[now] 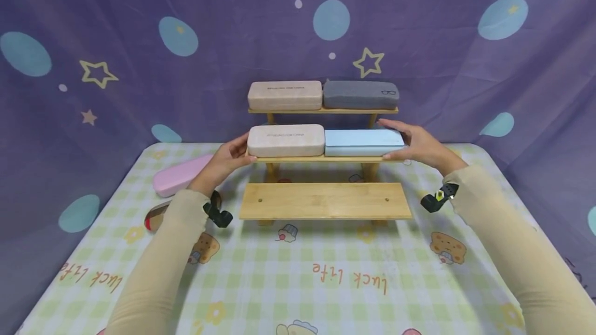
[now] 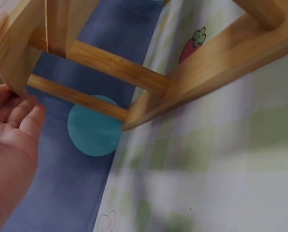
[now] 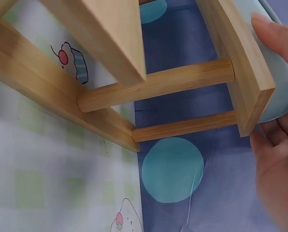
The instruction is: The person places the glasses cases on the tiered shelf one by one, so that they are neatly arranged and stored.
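A beige glasses case (image 1: pixel 286 141) and a light blue glasses case (image 1: pixel 364 142) lie end to end on the middle shelf (image 1: pixel 298 159) of a wooden stepped rack. My left hand (image 1: pixel 226 162) holds the left end of the beige case, its thumb by the shelf's front corner. In the left wrist view its fingers (image 2: pixel 19 112) touch the shelf's end; the case is mostly out of that view. At the other end, my right hand (image 1: pixel 421 145) grips the blue case, thumb in front and fingers round behind. The right wrist view shows that thumb against the blue case (image 3: pixel 279 67).
Another beige case (image 1: pixel 285 95) and a grey-blue case (image 1: pixel 360 94) sit on the top shelf. The lowest shelf (image 1: pixel 326 200) juts toward me. On the checked tablecloth at left lie a pink case (image 1: pixel 179 176) and a brown case (image 1: pixel 157 216), partly covered by my left arm.
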The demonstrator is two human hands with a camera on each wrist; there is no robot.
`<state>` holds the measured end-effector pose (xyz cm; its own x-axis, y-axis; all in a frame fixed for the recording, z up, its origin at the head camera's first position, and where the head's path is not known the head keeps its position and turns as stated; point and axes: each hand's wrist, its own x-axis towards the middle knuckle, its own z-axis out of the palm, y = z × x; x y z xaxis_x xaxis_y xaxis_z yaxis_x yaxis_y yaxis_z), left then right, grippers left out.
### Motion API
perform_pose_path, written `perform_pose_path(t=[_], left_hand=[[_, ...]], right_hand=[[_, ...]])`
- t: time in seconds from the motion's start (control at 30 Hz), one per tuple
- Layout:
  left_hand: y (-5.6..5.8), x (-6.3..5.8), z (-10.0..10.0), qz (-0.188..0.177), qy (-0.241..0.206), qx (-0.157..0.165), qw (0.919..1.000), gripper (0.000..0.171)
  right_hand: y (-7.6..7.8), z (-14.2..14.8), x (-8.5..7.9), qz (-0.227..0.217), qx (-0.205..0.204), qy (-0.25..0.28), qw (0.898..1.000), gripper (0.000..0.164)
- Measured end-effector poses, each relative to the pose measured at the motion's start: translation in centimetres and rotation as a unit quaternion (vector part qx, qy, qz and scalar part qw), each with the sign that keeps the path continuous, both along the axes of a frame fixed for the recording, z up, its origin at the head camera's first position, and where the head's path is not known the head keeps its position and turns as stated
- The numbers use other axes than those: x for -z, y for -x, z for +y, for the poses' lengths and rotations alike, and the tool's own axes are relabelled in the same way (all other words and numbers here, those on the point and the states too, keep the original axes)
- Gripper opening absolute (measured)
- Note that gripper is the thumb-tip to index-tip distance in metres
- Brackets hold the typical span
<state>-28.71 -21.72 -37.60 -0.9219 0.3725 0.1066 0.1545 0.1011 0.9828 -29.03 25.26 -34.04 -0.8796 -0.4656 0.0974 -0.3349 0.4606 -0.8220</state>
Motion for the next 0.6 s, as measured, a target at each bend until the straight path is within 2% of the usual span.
perform_pose_path(t=[0.17, 0.3, 0.4, 0.6], left_hand=[[-0.2, -0.4, -0.1, -0.009, 0.003, -0.012, 0.9999, 0.074], [-0.5, -0.8, -0.1, -0.006, 0.005, -0.021, 0.9998, 0.077], [-0.8, -0.9, -0.3, 0.003, 0.017, -0.029, 0.9994, 0.079], [-2.0, -1.0, -1.7, 0.014, 0.058, -0.027, 0.9979, 0.081]], right_hand=[[-0.8, 0.3, 0.3, 0.003, 0.003, 0.033, 0.999, 0.088], [-1.6, 1.0, 0.7, -0.011, 0.014, 0.078, 0.997, 0.085], [-2.7, 1.6, 1.1, -0.017, 0.014, 0.111, 0.994, 0.083], [-5.4, 2.3, 2.5, 0.009, -0.006, 0.168, 0.986, 0.081]])
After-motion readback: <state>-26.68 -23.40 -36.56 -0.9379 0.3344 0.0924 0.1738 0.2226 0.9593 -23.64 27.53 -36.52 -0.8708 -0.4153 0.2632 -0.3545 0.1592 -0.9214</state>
